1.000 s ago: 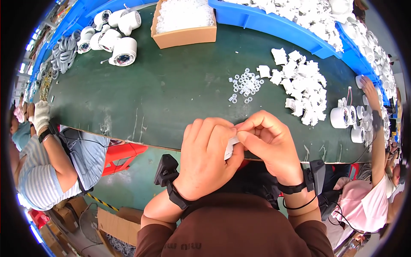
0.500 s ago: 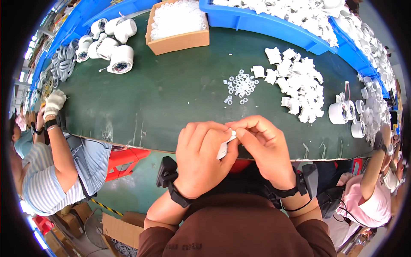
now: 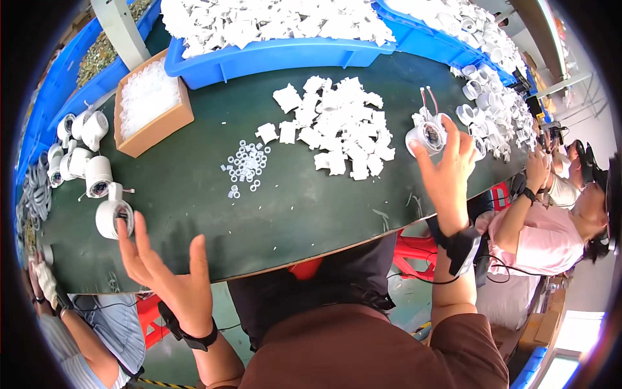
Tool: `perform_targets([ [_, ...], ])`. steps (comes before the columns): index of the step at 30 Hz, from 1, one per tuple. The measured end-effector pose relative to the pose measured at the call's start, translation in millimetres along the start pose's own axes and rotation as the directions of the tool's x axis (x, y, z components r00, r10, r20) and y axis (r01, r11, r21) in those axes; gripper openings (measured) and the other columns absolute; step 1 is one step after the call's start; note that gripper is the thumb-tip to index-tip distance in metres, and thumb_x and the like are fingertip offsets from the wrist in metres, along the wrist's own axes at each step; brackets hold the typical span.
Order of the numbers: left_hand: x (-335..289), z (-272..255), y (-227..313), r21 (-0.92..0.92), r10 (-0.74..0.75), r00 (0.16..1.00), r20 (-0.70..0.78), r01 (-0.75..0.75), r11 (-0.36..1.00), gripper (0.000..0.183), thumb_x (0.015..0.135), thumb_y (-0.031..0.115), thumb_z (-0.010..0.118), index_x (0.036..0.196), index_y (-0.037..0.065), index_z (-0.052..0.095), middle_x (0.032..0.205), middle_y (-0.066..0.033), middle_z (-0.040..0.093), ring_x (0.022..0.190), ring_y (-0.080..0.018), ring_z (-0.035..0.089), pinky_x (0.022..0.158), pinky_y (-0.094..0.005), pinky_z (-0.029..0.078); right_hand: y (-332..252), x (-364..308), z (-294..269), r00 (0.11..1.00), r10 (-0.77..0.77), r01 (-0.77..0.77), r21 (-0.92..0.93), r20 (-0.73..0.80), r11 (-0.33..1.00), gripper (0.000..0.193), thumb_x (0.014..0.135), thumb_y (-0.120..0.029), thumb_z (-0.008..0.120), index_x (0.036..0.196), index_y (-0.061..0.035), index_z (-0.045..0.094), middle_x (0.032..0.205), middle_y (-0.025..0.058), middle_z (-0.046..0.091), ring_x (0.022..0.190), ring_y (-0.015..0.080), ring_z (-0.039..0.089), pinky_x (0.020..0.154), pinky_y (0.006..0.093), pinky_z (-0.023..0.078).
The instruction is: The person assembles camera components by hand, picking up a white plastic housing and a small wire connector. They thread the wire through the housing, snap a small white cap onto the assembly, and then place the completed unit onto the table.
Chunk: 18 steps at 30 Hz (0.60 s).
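My left hand (image 3: pixel 170 275) is spread wide at the left front of the table. Its fingertips lie against or just before the open round end of a white camera-like housing (image 3: pixel 110 219); whether they touch it I cannot tell. Over at the right, my right hand (image 3: pixel 453 172) has its thumb and fingers around another white camera-like housing (image 3: pixel 422 135), with thin wires standing up behind it. Between the hands lie a pile of white bracket-like pieces (image 3: pixel 346 123) and a scatter of small translucent rings (image 3: pixel 246 162).
Blue bins (image 3: pixel 272 57) of white parts line the back, beside a cardboard box (image 3: pixel 155 129) of translucent pieces. Several finished-looking white housings (image 3: pixel 97 174) stand at the left. White rings and cups (image 3: pixel 492 104) crowd the right end. Co-workers sit at both sides.
My hands have parted from a small white piece they held together, left hand going left, right hand going right to a housing. Another housing now stands at the left. The view has turned right.
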<state>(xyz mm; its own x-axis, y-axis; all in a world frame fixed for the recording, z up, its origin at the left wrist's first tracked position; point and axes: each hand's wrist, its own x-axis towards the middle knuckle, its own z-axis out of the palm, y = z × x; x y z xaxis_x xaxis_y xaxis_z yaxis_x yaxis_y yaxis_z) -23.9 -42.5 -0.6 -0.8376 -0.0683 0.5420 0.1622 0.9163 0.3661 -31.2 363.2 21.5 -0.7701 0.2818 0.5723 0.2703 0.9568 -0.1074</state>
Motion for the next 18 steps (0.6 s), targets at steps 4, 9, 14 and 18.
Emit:
perform_targets([
  [4, -5.7, 7.4, 14.8, -0.31, 0.013, 0.997, 0.079, 0.013, 0.951, 0.089, 0.078, 0.019, 0.086, 0.153, 0.004, 0.042, 0.16, -0.021, 0.031, 0.145, -0.0412, 0.033, 0.117, -0.0501, 0.031, 3.6, 7.4, 0.7, 0.942, 0.14, -0.195, 0.156, 0.304, 0.968, 0.06, 0.088, -0.033, 0.08, 0.137, -0.0095, 0.055, 0.118, 0.017, 0.057, 0.097, 0.0277, 0.059, 0.089, 0.0398, 0.049],
  [9, -10.7, 1.3, 33.1, -0.401, 0.192, 0.956, 0.22, -0.09, 0.912, 0.059, 0.077, 0.009, 0.083, 0.132, 0.004, 0.062, 0.142, -0.0173, 0.053, 0.128, -0.0371, 0.051, 0.106, -0.0462, 0.044, -0.2, -14.3, 8.1, 0.953, 0.153, -0.291, 0.642, 0.263, 0.71, 0.056, 0.089, -0.014, 0.077, 0.135, -0.0057, 0.046, 0.122, 0.0127, 0.06, 0.108, 0.0205, 0.062, 0.091, 0.0331, 0.052],
  [14, -18.1, 2.6, 53.0, -0.651, 0.276, 0.903, 0.329, 0.005, 0.759, 0.059, 0.078, 0.01, 0.082, 0.133, 0.003, 0.062, 0.133, -0.017, 0.06, 0.119, -0.037, 0.058, 0.102, -0.0444, 0.047, -78.3, -65.9, -27.7, 0.834, -0.312, -0.382, 0.885, 0.454, 0.267, 0.082, 0.079, -0.001, 0.08, 0.148, -0.0019, 0.036, 0.137, 0.0103, 0.05, 0.126, 0.0201, 0.053, 0.106, 0.0379, 0.045],
  [18, -22.5, 9.5, 72.3, -0.73, 0.318, 0.872, 0.371, 0.063, 0.68, 0.076, 0.087, 0.015, 0.076, 0.149, -0.006, 0.039, 0.149, -0.027, 0.042, 0.133, -0.0428, 0.046, 0.11, -0.0457, 0.04, -127.3, -90.3, -20.5, 0.853, -0.46, -0.07, 0.928, 0.246, 0.366, 0.075, 0.075, 0.003, 0.083, 0.142, 0.0006, 0.049, 0.141, 0.0212, 0.054, 0.122, 0.0363, 0.059, 0.102, 0.0408, 0.049],
])
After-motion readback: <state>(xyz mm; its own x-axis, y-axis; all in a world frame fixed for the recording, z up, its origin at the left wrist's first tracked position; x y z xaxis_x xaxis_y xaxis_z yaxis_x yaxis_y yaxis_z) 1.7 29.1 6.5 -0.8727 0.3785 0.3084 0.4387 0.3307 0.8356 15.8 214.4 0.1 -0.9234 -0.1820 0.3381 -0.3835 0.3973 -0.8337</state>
